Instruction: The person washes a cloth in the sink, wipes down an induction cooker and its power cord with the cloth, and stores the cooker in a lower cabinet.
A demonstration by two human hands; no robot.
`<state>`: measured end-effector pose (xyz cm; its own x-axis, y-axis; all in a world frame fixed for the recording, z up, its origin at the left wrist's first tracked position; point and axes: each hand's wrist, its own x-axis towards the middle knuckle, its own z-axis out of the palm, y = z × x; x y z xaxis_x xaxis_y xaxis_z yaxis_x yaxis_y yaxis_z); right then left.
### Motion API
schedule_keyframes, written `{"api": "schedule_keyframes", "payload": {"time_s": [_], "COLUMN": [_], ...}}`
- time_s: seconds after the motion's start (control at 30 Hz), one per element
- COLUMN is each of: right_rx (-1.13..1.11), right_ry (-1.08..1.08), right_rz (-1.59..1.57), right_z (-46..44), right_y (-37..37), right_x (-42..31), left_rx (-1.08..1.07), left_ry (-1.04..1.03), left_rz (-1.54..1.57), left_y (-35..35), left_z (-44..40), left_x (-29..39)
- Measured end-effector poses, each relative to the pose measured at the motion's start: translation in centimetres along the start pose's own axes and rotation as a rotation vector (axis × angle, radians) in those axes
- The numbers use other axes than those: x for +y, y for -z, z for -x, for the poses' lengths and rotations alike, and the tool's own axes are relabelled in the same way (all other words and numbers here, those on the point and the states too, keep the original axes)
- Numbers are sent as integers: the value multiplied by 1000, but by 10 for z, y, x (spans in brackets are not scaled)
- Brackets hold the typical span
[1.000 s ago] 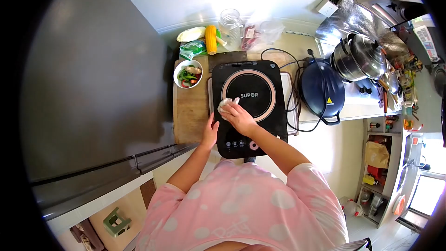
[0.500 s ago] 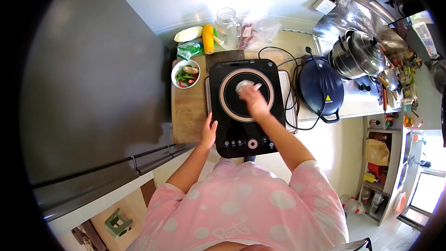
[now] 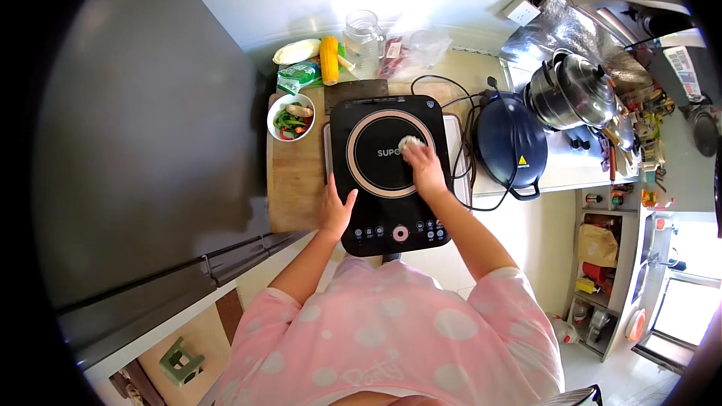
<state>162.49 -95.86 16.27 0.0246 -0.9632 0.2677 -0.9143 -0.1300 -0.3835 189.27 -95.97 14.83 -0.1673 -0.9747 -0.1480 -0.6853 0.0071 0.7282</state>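
A black induction cooktop (image 3: 368, 214) with a pinkish ring lies in front of me. My right hand (image 3: 425, 171) is closed around a crumpled white tissue or cloth (image 3: 410, 143) and presses it on the cooktop's glass, right of the ring's centre, covering part of the printed lettering. My left hand (image 3: 335, 210) rests against the cooktop's left edge, its fingers stretched along the side and the thumb spread over the top. Beneath the cooktop a pale tray (image 3: 454, 135) shows at the sides, lying on a wooden board (image 3: 293, 188).
Left of the cooktop stands a white bowl (image 3: 292, 135) of cut vegetables. Behind are corn (image 3: 329, 62), a green packet (image 3: 298, 75), a cleaver blade (image 3: 356, 95) and a glass jug (image 3: 363, 41). To the right lie a dark blue electric pan (image 3: 508, 143), loose black cables and a steel pot (image 3: 575, 94).
My right hand has moved right and slightly back toward me with the white wad, uncovering part of the lettering. The left hand stays at the cooktop's edge. The whole view has shifted slightly left.
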Motion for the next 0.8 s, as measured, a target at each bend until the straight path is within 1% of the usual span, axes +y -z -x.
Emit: {"api": "schedule_keyframes", "payload": {"time_s": [0.1, 0.2, 0.23, 0.33, 0.37, 0.4, 0.47, 0.6, 0.67, 0.77, 0.8], "right_rx": [-20, 4, 44, 5, -30, -20, -93, -29, -78, -58, -51], "right_ry": [10, -86, -99, -110, -114, -78, -117, -120, -163, -151, -140], "right_rz": [83, 194, 167, 174, 172, 170, 132, 205, 157, 227, 193], "right_z": [12, -19, -33, -37, -26, -11, 5, -26, -47, -29, -19], "right_y": [11, -1, -3, -3, -6, -6, -1, -8, -5, -4, -2], "right_x": [-14, 0, 4, 4, 3, -1, -13, 3, 8, -3, -7], "left_rx": [53, 67, 66, 84, 64, 44, 20, 22, 28, 19, 16], "left_ry": [-49, -66, -62, -83, -68, -52, -24, -18, -22, -14, -10], "left_rz": [-15, -26, -30, -40, -24, -7, 7, 7, 4, -3, -9], "left_y": [-6, -5, -5, -2, -1, 3, 6, 4, 4, 3, 3], "left_z": [0, 0, 0, 1, 1, 1, 2, 2, 2, 2, 1], "left_x": [-8, -7, -7, -3, -2, 3, 6, 5, 4, 4, 4]}}
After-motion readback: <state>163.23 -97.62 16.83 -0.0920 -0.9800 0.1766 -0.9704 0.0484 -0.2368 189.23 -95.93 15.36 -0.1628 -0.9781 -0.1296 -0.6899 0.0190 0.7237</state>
